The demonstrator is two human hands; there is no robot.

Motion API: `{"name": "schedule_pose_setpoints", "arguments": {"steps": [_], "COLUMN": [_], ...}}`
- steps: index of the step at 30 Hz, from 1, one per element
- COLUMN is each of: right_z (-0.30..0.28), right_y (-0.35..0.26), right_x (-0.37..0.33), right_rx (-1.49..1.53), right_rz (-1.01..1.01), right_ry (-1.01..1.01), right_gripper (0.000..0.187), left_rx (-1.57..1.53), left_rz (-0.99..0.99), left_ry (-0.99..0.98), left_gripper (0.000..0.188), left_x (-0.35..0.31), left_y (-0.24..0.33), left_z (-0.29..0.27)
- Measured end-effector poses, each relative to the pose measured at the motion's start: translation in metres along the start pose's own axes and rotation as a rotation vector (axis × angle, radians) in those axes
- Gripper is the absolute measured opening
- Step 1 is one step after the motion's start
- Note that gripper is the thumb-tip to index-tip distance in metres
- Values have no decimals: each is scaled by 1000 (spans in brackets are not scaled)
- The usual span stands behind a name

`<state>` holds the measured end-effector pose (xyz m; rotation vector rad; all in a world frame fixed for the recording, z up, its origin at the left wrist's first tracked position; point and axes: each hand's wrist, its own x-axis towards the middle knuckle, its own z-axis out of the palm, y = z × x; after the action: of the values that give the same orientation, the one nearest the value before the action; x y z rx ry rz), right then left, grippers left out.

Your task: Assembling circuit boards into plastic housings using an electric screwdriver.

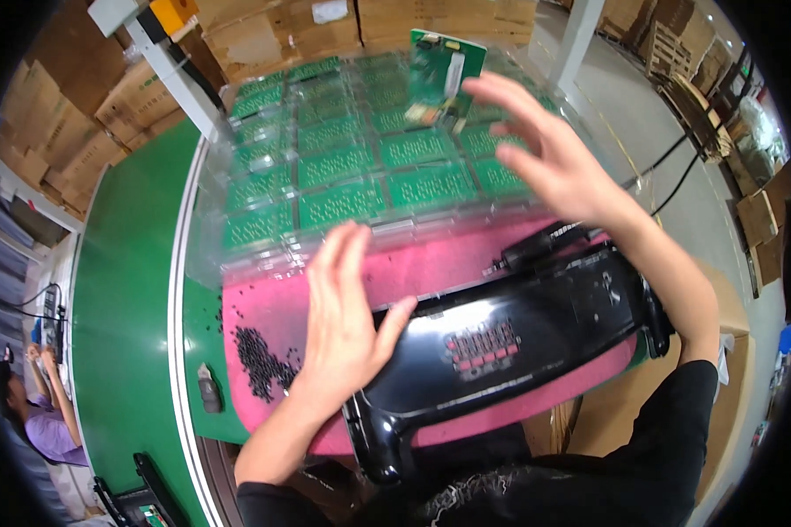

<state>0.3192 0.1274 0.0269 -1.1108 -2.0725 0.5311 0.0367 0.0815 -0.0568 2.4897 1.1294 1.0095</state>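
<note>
A glossy black plastic housing (501, 351) lies across the pink mat, with rows of slots near its middle. My left hand (347, 325) is over its left end, fingers stretched out, the thumb at the housing's far edge. Farther off, my right hand (545, 145) is raised with fingers apart beside a green circuit board (444, 66). That board is upright and a little blurred. The fingertips overlap its right edge in the picture; I cannot tell whether they touch it. Behind the mat, a clear plastic tray (387, 224) holds several green circuit boards (338, 162).
A black electric screwdriver (536, 250) lies behind the housing. Small black screws (259, 360) are heaped on the pink mat (255, 303) at left. A small dark tool (208, 389) lies on the green table (132, 299). Across it, a person in purple (51, 430) works. Cardboard boxes (281, 35) stand behind.
</note>
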Motion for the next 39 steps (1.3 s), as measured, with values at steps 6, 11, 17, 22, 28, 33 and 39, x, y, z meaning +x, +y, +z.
{"name": "schedule_pose_setpoints", "arguments": {"steps": [6, 11, 17, 22, 28, 33, 39], "right_z": [34, 36, 37, 45, 41, 45, 38], "right_y": [-90, -89, -78, -83, -79, -63, -38], "right_x": [-99, -128, -162, -184, -184, -177, -166], "right_rx": [684, 206, -246, 80, 236, 473, 493], "right_rz": [66, 154, -42, 181, 489, 723, 509], "right_ry": [-276, 184, 40, -34, 33, 130, -146], "right_gripper": [66, 85, 33, 19, 13, 15, 49], "left_rx": [-1235, -1237, -832, -941, -813, -711, -481], "left_rz": [-269, -287, 5, 102, -99, -72, -5], "left_ry": [-160, -476, -976, -1010, -794, -626, -544], "left_gripper": [58, 36, 41, 34, 46, 67, 64], "left_x": [-10, -11, -13, -18, -13, -12, -16], "left_y": [30, 38, 39, 37, 35, 38, 29], "left_z": [-1, -11, -18, -15, -12, -7, -1]}}
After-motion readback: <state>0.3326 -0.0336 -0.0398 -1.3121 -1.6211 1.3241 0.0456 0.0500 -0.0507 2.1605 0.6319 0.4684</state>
